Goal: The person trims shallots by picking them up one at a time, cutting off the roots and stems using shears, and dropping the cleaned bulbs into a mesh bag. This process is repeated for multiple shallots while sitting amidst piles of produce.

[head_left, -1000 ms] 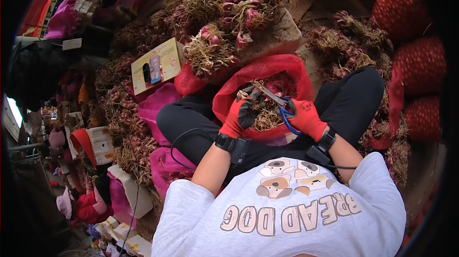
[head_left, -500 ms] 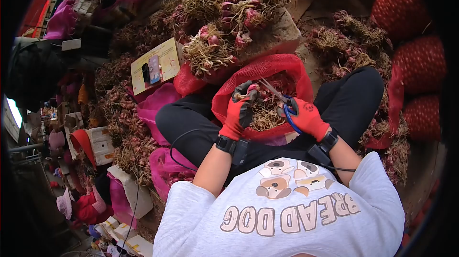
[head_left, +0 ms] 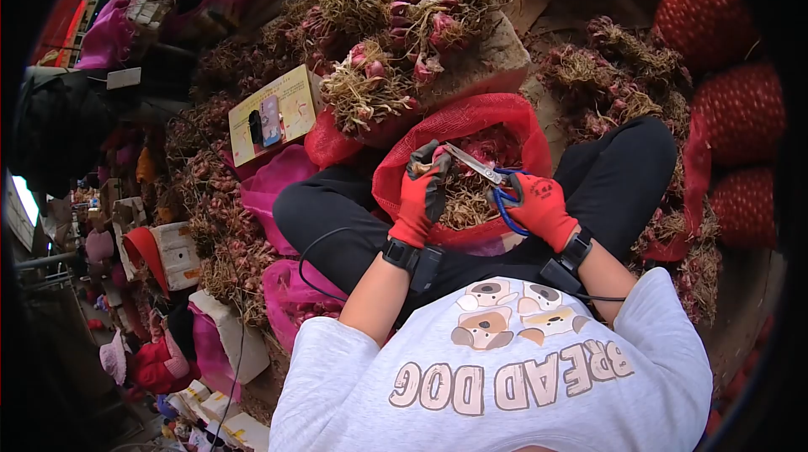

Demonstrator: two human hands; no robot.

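My left hand [head_left: 423, 193], in a red glove with grey palm and fingers, is closed around a small shallot [head_left: 422, 167], mostly hidden by the fingers. My right hand [head_left: 539, 206], in a matching glove, grips scissors [head_left: 480, 166] with blue handles. Their blades point up and left, tips at my left hand's fingers, and look closed or nearly so. Below both hands a red mesh bag [head_left: 389, 178] lies open between my legs, with loose shallots [head_left: 488, 147] and dry trimmings [head_left: 467, 206] inside.
Bunches of dried shallots [head_left: 366, 86] lie on a pale block [head_left: 497, 61] ahead. A yellow box [head_left: 295, 103] carrying a phone [head_left: 270, 120] stands left. Full red mesh sacks [head_left: 741, 124] line the right side. Pink mesh bags [head_left: 282, 187] lie by my left knee.
The scissors' blades, apart before, have come together and swung slightly at my left hand. My right hand's fingers have closed a little on the handles. The left hand has turned slightly.
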